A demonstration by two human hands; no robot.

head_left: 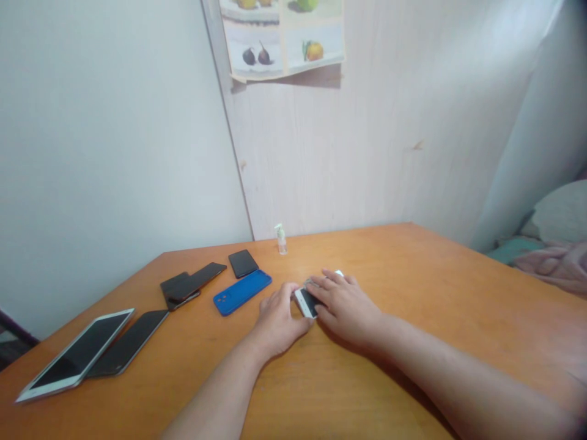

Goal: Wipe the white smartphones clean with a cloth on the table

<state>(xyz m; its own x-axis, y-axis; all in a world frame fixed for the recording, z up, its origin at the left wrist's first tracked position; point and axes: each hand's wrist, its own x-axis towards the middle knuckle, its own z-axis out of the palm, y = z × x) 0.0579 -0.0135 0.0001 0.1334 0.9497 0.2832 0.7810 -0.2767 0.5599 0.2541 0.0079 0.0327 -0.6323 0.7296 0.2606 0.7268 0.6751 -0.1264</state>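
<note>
A white smartphone (306,302) with a dark screen lies face up on the wooden table. My left hand (279,319) holds its near left end between thumb and fingers. Across its screen lies my right hand (343,302), fingers stretched out and covering most of the phone. Only a white far corner shows past those fingers. Something small and pale sticks out by the right fingertips; I cannot make out what it is. Left of my hands is a blue phone case (243,292), with a dark phone (243,263) just behind it.
On the table's left lie a white tablet (80,351), a dark tablet-like device (131,342) partly under it, and stacked dark phones (197,282). A small clear pump bottle (281,241) stands by the back wall. Rumpled bedding (554,263) is beyond the right edge.
</note>
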